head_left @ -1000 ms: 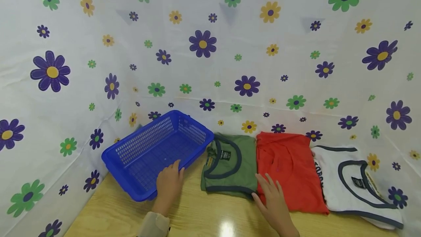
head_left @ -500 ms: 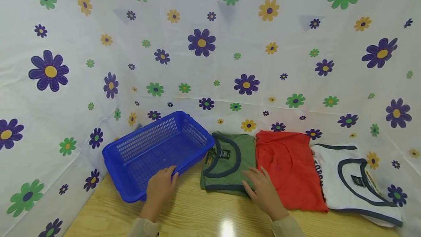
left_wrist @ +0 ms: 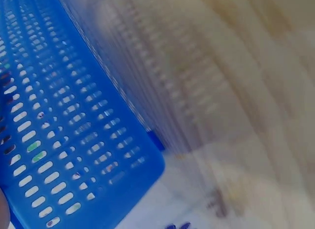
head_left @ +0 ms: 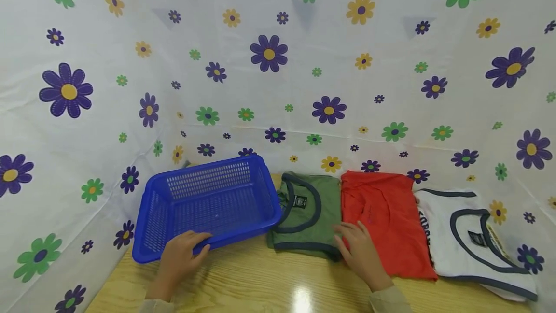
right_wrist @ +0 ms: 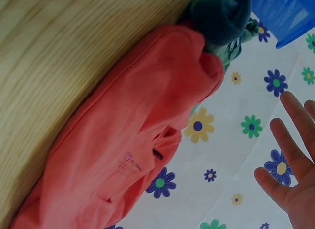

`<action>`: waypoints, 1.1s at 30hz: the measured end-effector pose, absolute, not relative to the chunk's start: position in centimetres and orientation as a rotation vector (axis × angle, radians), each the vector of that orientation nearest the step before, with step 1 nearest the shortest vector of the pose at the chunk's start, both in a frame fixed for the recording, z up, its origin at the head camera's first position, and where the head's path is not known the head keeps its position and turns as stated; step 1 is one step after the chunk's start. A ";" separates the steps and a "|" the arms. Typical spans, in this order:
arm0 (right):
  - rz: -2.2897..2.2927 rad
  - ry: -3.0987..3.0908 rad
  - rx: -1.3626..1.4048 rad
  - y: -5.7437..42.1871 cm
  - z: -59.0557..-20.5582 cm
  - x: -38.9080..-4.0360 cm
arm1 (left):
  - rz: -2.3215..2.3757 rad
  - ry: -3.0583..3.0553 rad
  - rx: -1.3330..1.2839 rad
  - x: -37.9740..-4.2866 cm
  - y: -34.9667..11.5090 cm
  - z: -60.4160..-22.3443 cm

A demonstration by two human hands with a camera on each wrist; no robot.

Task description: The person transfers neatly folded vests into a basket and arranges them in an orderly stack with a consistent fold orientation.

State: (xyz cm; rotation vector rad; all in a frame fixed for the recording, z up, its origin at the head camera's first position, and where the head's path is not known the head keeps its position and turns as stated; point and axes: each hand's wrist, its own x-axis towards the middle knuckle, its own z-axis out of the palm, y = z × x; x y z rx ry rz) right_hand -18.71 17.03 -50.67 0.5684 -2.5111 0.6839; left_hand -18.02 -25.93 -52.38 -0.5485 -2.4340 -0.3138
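My left hand (head_left: 179,257) holds the front rim of the blue perforated plastic basket (head_left: 243,234) in the head view, fingers over the rim and thumb outside. Inside, the basket shows only its bare bottom; the left wrist view has its slotted wall close up, with a fingertip at the edge. My right hand (head_left: 359,252), fingers spread and relaxed, hovers over the join between the folded green shirt (head_left: 327,206) and the folded red garment (head_left: 382,226). The right wrist view shows that hand apart from the cloth, with small print on the red garment.
A folded white shirt (head_left: 443,255) with dark trim lies right of the red one. All rest on a wooden table (head_left: 252,284). A white flower-print cloth (head_left: 234,91) hangs behind and along the sides. The basket's right end adjoins the green shirt.
My left hand has moved left and toward me along the rim, and the basket has turned so its long side lies nearer level. The right hand has shifted only slightly over the shirts.
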 end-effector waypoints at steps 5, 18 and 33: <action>0.649 -2.513 0.516 18.4 -51.0 -18.6 | -0.383 -2.408 -0.610 -17.7 -27.8 -52.1; 0.670 -2.553 0.402 20.7 -51.4 -18.1 | -0.384 -2.259 -0.824 -17.9 -30.2 -52.7; 0.653 -2.572 0.378 21.3 -51.3 -18.0 | -0.319 -2.246 -0.822 -18.5 -29.7 -52.0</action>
